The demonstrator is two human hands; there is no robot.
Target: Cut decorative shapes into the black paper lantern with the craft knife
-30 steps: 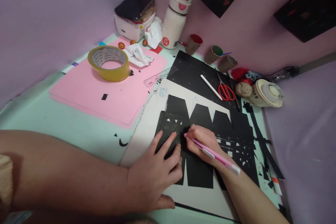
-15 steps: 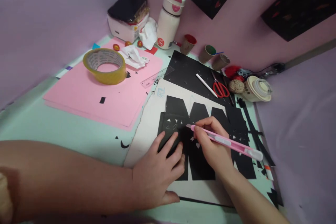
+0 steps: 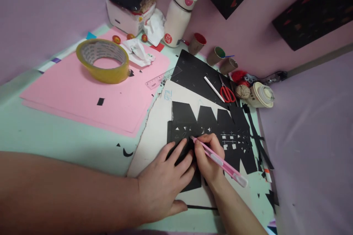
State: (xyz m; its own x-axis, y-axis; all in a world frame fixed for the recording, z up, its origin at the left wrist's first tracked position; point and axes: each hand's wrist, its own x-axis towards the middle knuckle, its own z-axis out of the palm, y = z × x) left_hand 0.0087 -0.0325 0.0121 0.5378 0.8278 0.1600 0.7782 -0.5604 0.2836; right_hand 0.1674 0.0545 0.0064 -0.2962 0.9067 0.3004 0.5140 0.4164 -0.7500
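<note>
Black card [image 3: 183, 114] with notched edges and small cut-out triangles, a moon, a star and squares lies on a white board [image 3: 157, 125]. My left hand [image 3: 168, 180] rests on the card's lower left part, fingers spread and thumb stretched out over the board. A pink craft knife [image 3: 226, 167] is held like a pen in my right hand [image 3: 209, 158]. Its tip touches or hovers just above the card, close to my left fingertips, below the row of small triangles. My right hand hides part of the card.
Pink sheets [image 3: 68, 95] with a yellow tape roll [image 3: 103, 62] lie at left. Behind are a ruler [image 3: 160, 78], red-handled scissors [image 3: 227, 93], a white pen [image 3: 213, 89], a bottle [image 3: 179, 18] and small cups [image 3: 197, 44]. Black scraps [image 3: 259, 137] lie at right.
My right hand and the knife have moved left and slightly down, nearer my left fingers, uncovering more cut-outs. The camera view has shifted a little. My left hand stays on the card.
</note>
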